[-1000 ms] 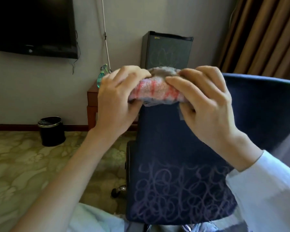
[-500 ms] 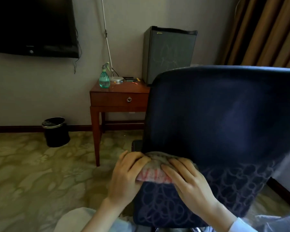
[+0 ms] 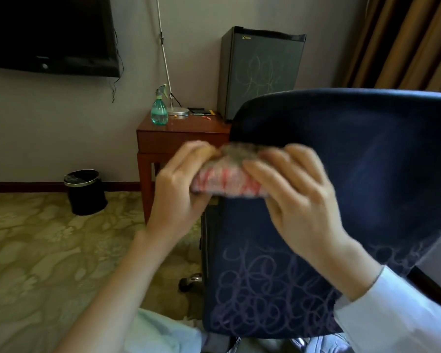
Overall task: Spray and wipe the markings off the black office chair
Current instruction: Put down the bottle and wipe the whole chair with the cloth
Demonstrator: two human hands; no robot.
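Holding folded grey red-striped cloth against back of upright dark fabric office chair, above pale looping scribbles; translucent green spray bottle standing on worktop behind.

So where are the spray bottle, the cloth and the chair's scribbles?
spray bottle (image 3: 159,115): head view, its green body.
cloth (image 3: 229,184): head view, its red-striped face.
scribbles (image 3: 265,296): head view, middle of the loops.

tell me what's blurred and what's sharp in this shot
Head view: the left hand, the right hand and the cloth they grip are smeared by motion blur, the left fingertips most. Head view: the spray bottle, bin and mini fridge behind are crisp. Head view: the scribbles low on the chair read clearly, in dim, even light.
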